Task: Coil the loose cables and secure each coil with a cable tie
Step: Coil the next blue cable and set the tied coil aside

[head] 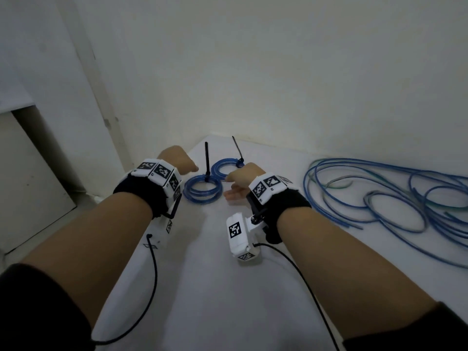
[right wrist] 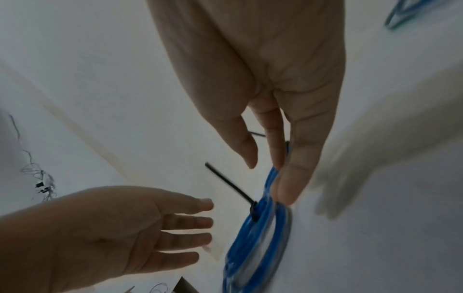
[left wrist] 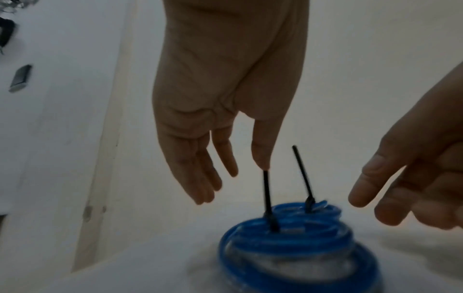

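Two tied coils point(head: 202, 190) lie side by side on the surface point(head: 202, 274); loose cables point(head: 395, 196) well apart, rightward. Left hand point(head: 177, 159) and right hand point(head: 241, 177) hover released, apparently holding nothing. Cable judged light, springy, slick: pinch several strands together.
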`<state>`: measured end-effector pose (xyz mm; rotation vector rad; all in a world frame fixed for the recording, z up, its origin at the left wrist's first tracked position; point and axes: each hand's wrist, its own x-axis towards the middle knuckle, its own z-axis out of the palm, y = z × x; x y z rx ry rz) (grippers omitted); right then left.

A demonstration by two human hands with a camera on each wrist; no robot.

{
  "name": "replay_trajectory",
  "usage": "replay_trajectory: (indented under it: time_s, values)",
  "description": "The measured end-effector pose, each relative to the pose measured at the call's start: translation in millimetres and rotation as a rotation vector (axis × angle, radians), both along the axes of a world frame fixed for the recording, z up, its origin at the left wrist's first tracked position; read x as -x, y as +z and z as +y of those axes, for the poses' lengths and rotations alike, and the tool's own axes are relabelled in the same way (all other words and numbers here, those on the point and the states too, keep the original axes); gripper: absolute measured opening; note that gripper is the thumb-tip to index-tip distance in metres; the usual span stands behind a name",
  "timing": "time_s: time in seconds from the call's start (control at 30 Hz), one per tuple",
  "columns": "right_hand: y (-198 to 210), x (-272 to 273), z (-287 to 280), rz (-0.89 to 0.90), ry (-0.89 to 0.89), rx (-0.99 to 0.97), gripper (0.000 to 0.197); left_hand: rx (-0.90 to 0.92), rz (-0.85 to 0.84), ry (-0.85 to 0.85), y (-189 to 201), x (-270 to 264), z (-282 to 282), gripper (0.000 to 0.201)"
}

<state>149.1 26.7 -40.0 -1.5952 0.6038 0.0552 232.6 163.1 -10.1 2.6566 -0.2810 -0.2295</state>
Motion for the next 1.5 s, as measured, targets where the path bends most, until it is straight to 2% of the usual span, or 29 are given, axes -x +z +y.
replay_trajectory:
  time_s: [0.07, 0.13, 0.2, 0.27, 0.37, 0.47, 0.57, 0.67, 0.73, 0.77, 0.83, 0.9, 0.97, 1.07, 1.17, 1.2, 1.23, 1.3, 1.33, 1.43, 1.5]
  values:
    - [16.7, 18.8, -17.4, -0.001, 0.001, 0.099, 0.013, 0.080, -0.114, -0.013, 13.1, 12.6, -12.7, 0.024]
    - [31.7, 42.7, -41.0, 0.001, -0.027, 0.170, 0.011, 0.217, -0.198, -0.056, 25.2, 34.0, -35.2, 0.022]
    - [41.1, 70.7, -72.1, 0.030, -0.048, 0.290, 0.012, 0.363, -0.179, -0.151, 35.2, 62.7, -65.3, 0.020]
    - [44.3, 103.3, -110.3, 0.076, -0.060, 0.434, 0.015, 0.429, -0.099, -0.285, 40.5, 94.2, -100.0, 0.015]
    - [44.6, 158.2, -168.3, 0.179, -0.082, 0.653, 0.018, 0.402, 0.014, -0.479, 39.1, 139.0, -151.2, 0.007]
    - [46.2, 220.1, -213.6, 0.291, -0.170, 0.891, 0.018, 0.348, 0.070, -0.630, 27.6, 177.2, -196.2, 0.016]
    - [45.8, 274.7, -251.2, 0.249, -0.350, 1.104, 0.027, 0.328, 0.110, -0.734, 17.0, 211.2, -232.3, 0.012]
    - [42.2, 316.0, -268.4, 0.127, -0.540, 1.078, 0.026, 0.319, 0.146, -0.808, 11.2, 240.9, -263.0, 0.013]
    - [36.4, 330.3, -275.9, 0.157, -0.547, 1.051, 0.045, 0.306, 0.154, -0.864, 7.5, 259.6, -279.6, 0.018]
    - [32.0, 333.8, -282.1, 0.179, -0.544, 1.036, 0.048, 0.290, 0.146, -0.897, 6.0, 269.1, -287.1, 0.022]
    - [22.8, 333.5, -290.5, 0.182, -0.533, 0.980, 0.040, 0.258, 0.133, -0.939, 1.5, 283.2, -297.4, 0.028]
    - [15.0, 333.3, -296.4, 0.112, -0.528, 0.905, 0.029, 0.183, 0.106, -0.970, -4.5, 293.5, -306.0, 0.029]
    - [12.0, 332.7, -298.5, -0.007, -0.555, 0.800, 0.028, 0.005, 0.060, -1.014, -14.2, 298.0, -312.0, 0.037]
    - [19.9, 335.0, -300.9, -0.217, -0.636, 0.538, 0.027, -0.220, 0.047, -1.052, -25.9, 300.6, -311.2, 0.045]
    - [29.3, 337.8, -301.1, -0.374, -0.704, 0.381, 0.007, -0.226, -0.028, -1.081, -26.8, 299.0, -307.6, 0.032]
    - [30.0, 338.9, -300.2, -0.401, -0.713, 0.334, 0.004, -0.185, -0.045, -1.075, -26.7, 296.9, -307.8, 0.029]
    - [28.8, 339.0, -300.1, -0.407, -0.718, 0.303, 0.010, -0.121, -0.034, -1.068, -25.2, 294.6, -306.7, 0.027]
    - [23.7, 339.1, -298.3, -0.394, -0.678, 0.354, 0.017, 0.025, 0.059, -1.029, -21.6, 291.3, -305.7, 0.025]
    - [21.6, 340.1, -296.0, -0.380, -0.593, 0.454, 0.018, 0.069, 0.082, -1.010, -17.5, 291.8, -305.8, 0.024]
    - [18.4, 341.5, -283.8, -0.243, -0.156, 0.870, 0.022, 0.155, -0.019, -0.958, -2.5, 294.9, -305.2, 0.024]
    - [19.7, 340.5, -278.4, -0.268, -0.108, 0.946, 0.014, 0.265, -0.073, -0.940, 4.2, 294.3, -302.9, 0.027]
